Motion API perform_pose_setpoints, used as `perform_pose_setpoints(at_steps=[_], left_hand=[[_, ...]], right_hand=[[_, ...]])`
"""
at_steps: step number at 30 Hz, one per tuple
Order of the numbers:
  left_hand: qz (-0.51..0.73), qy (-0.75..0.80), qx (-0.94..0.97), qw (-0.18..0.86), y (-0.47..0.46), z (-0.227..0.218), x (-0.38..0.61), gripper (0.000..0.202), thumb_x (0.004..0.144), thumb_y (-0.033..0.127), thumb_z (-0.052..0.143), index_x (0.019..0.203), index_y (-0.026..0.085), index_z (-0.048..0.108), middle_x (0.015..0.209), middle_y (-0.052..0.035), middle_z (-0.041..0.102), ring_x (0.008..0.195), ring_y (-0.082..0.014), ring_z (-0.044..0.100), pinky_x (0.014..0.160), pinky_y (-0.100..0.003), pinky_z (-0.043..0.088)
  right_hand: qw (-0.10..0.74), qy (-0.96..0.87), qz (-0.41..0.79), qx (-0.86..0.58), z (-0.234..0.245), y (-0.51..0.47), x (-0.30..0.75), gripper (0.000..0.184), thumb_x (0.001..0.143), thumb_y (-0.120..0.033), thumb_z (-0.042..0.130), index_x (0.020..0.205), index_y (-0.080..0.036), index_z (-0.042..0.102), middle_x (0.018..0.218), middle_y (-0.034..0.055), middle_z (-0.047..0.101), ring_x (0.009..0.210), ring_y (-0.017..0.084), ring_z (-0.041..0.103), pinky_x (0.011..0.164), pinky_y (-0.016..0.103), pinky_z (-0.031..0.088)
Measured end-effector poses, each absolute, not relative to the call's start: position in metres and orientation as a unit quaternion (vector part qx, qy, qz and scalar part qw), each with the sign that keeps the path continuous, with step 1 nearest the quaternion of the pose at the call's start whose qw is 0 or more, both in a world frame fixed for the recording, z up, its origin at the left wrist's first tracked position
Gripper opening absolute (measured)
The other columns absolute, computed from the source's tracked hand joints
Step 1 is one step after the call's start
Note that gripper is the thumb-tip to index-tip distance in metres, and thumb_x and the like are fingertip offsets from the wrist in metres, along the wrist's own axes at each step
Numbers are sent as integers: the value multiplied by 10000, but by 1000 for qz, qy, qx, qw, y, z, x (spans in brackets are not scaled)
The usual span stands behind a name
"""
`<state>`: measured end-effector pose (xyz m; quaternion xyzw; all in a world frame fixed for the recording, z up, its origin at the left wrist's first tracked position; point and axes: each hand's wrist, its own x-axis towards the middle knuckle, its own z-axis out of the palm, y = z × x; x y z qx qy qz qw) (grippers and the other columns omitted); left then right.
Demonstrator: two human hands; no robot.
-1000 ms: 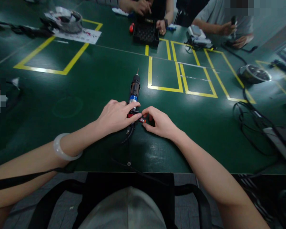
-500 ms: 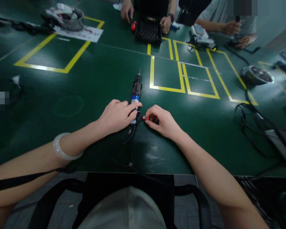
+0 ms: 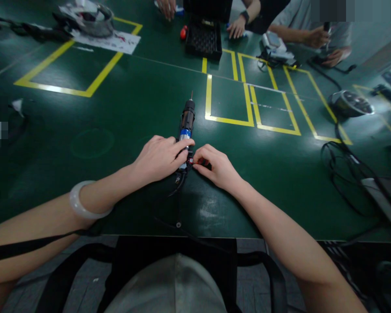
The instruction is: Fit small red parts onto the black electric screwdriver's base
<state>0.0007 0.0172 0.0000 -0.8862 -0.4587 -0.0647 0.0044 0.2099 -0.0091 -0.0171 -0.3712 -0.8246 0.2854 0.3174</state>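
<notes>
An electric screwdriver (image 3: 187, 115) with a blue band and a thin bit lies on the green table, its bit pointing away from me. My left hand (image 3: 161, 157) is wrapped over its rear body, forefinger and thumb on the near part. At its right side my right hand (image 3: 215, 165) pinches a small red piece (image 3: 191, 161); the piece's end meets the tool's side, and most of it is hidden by the fingers, so its kind is unclear. A black cord (image 3: 181, 179) comes out of the tool's near end.
Yellow tape outlines (image 3: 230, 121) mark the table. Across it, a person's hands (image 3: 237, 27) are near an open black case (image 3: 203, 41). A metal bowl (image 3: 96, 21) stands at far left. To the right are a round metal dish (image 3: 352, 104) and loose cables (image 3: 337, 174).
My right hand has shifted left with the red piece, up to the tool's side. My left hand stays in place. Across the table, the person's hands have moved off the black case.
</notes>
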Motion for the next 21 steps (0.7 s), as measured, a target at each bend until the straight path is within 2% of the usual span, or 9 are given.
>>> perform_pose_setpoints(at_steps=[6, 10, 16, 21], left_hand=[[-56, -461, -885, -2, 16, 3, 1, 472, 1041, 373, 293, 1409, 275, 572, 979, -87, 709, 891, -255, 675, 860, -396, 444], [-56, -462, -885, -8, 16, 3, 1, 481, 1044, 382, 281, 1415, 272, 568, 988, -89, 709, 897, -255, 675, 862, -398, 446], [-48, -464, -885, -4, 17, 2, 0, 485, 1042, 396, 280, 1420, 278, 560, 994, -91, 708, 909, -255, 673, 873, -399, 444], [-45, -465, -884, -5, 15, 3, -1, 502, 1013, 484, 346, 1430, 289, 547, 1027, -94, 704, 940, -267, 671, 900, -407, 442]], right_hand=[[317, -827, 272, -377, -16, -10, 211, 93, 914, -122, 585, 937, -206, 617, 1025, 55, 575, 937, 170, 575, 803, 299, 477], [308, -827, 276, -381, -15, -11, 212, 107, 927, -130, 569, 950, -210, 636, 956, 40, 586, 899, 166, 586, 788, 297, 481], [314, -820, 290, -380, -16, -13, 210, 137, 886, -105, 569, 979, -199, 603, 912, 28, 603, 839, 154, 600, 755, 291, 484], [323, -808, 309, -383, -15, -14, 210, 209, 847, -86, 549, 1014, -212, 543, 923, 16, 614, 836, 148, 606, 749, 290, 489]])
